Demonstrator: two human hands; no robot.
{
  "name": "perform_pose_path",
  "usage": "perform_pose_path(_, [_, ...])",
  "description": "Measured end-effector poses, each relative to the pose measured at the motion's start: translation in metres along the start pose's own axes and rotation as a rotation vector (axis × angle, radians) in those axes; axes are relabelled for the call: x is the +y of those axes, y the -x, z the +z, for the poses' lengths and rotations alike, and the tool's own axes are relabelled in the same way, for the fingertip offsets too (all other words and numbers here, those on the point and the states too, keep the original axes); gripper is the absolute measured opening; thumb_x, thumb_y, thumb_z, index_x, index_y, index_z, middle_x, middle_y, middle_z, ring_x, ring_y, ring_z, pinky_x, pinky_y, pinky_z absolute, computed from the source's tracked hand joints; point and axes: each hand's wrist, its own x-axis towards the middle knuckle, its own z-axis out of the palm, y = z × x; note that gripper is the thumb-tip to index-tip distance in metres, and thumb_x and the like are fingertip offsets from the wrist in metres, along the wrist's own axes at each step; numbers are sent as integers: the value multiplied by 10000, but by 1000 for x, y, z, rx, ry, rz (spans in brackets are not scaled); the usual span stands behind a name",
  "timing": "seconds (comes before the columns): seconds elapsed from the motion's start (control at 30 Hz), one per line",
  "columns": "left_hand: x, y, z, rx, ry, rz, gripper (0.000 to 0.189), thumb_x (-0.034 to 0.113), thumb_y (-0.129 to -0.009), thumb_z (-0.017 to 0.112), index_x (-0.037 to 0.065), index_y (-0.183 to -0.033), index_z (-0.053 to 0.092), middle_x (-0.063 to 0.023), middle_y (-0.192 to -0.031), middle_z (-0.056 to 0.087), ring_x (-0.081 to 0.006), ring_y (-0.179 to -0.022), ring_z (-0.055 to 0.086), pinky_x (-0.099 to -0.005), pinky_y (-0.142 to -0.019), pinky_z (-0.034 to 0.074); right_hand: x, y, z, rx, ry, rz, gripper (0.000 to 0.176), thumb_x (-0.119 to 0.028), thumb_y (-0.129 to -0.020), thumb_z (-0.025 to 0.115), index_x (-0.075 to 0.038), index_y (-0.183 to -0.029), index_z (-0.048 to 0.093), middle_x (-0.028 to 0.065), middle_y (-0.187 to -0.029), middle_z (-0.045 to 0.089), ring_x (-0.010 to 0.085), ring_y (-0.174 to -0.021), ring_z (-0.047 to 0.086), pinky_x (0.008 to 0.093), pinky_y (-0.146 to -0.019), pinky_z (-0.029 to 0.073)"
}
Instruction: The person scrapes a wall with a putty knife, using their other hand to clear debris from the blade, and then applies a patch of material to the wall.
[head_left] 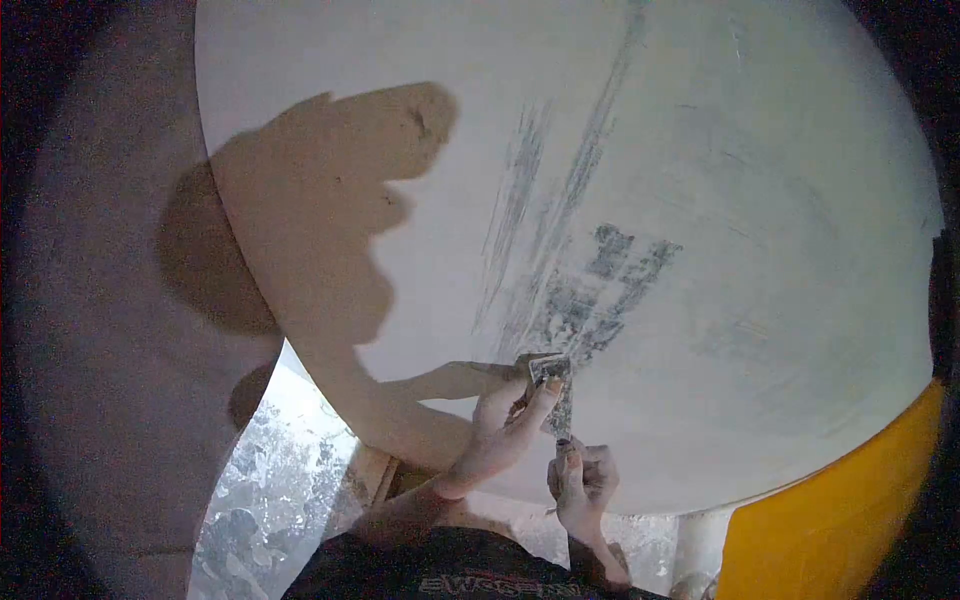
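Note:
A small flat sanding pad (pixel 551 376), speckled dark and pale, is held in my left hand (pixel 510 418), with the thumb pressed on its face. My right hand (pixel 583 482) is closed just below and to the right, its thumb and fingers pinching the lower end of the speckled piece near its narrow tip. Both hands are close together in front of a large pale curved surface (pixel 720 300). Dark smudges and streaks mark that surface above the hands.
A shadow of the person falls over the left of the pale surface. An orange panel (pixel 830 500) stands at the lower right. A grey wall (pixel 110 300) fills the left side, with a brightly lit, mottled patch (pixel 275 480) at the lower left.

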Motion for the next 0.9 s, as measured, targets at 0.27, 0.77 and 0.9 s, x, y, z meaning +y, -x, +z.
perform_pose_path(0.27, [25,-18,-2,-85,-40,54,303,267,-911,539,9,-753,558,52,-601,422,-46,-573,361,-237,-500,305,-19,-17,4,0,-30,29,157,-163,-925,501,-27,-874,442,64,-629,533,62,-500,445,208,-427,346])
perform_pose_path(0.77, [22,-20,2,-6,-84,125,361,296,-908,546,11,-688,541,49,-561,398,-37,-544,349,-244,-461,282,-8,-24,-2,-7,160,-131,198,-166,-932,487,-43,-798,409,31,-597,461,73,-438,421,218,-372,321])
perform_pose_path(0.9, [51,-39,10,-13,-66,174,368,289,-914,538,11,-674,511,44,-569,391,-39,-550,347,-244,-465,283,-41,-50,3,-3,125,-214,207,-167,-931,490,-40,-791,404,38,-602,464,64,-439,398,215,-375,305])
